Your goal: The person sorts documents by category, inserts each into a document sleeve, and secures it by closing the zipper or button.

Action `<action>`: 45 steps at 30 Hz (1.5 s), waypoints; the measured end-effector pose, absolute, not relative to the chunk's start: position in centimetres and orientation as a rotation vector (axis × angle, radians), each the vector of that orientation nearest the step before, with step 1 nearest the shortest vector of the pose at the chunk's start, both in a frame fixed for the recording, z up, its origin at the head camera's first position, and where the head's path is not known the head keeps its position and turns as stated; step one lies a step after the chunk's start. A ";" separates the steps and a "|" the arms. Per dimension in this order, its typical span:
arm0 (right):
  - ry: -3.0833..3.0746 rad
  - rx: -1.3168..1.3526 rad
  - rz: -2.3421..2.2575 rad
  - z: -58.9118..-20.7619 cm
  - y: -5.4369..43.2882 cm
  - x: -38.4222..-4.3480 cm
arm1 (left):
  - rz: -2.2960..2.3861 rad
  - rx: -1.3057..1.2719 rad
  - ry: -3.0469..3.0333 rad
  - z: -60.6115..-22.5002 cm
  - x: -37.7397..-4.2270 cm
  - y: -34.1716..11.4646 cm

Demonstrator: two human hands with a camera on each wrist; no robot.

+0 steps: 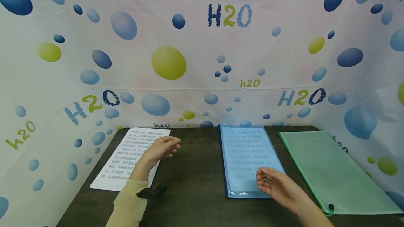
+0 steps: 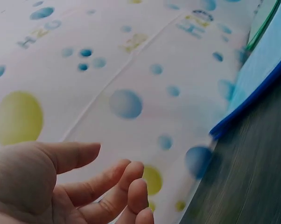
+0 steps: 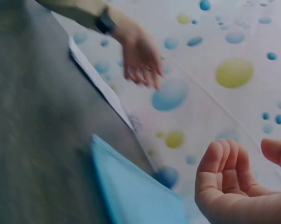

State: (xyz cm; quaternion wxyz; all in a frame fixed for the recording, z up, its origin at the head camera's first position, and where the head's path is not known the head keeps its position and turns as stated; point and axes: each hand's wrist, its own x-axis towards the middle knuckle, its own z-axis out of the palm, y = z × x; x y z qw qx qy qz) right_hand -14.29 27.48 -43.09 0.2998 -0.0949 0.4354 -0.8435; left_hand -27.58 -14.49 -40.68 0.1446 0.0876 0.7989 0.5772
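Observation:
My left hand point(image 1: 161, 149) hangs in the air over the right edge of a stack of white printed sheets point(image 1: 121, 162). Its fingers are loosely bent, and the left wrist view shows nothing between them and the thumb. Over the lower right part of a blue zip folder point(image 1: 246, 164) is my right hand point(image 1: 279, 186), loosely curled and holding nothing. Through the folder's translucent front, large printed text shows. In the right wrist view, a gap separates the thumb from the fingers point(image 3: 230, 163).
To the right lies a green mesh zip folder point(image 1: 334, 174) with a dark zip pull point(image 1: 331, 207) at its near corner. All of these rest on a dark wooden table point(image 1: 192, 174). A white sheet with coloured dots point(image 1: 195, 45) hangs behind and at both sides.

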 end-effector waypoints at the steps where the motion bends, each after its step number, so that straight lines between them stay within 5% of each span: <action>1: 1.192 -0.281 -2.248 -42.8 28.0 -14.3 | 1.668 0.252 2.312 -40.7 -27.4 -15.1; 9: 1.603 -0.403 -2.282 -41.8 32.3 -14.8 | 1.671 0.210 2.387 -41.1 -26.8 -20.0; 23: 2.403 -0.076 -2.155 -42.5 37.6 -13.9 | 1.427 -0.081 2.710 -42.3 -25.9 -26.8; 32: 3.022 0.214 -1.360 -43.0 39.5 -13.5 | 1.129 -0.248 2.915 -43.8 -26.3 -29.5; 45: 3.174 0.011 -0.558 -45.9 43.4 -14.6 | 0.846 -0.506 2.938 -46.0 -26.0 -31.5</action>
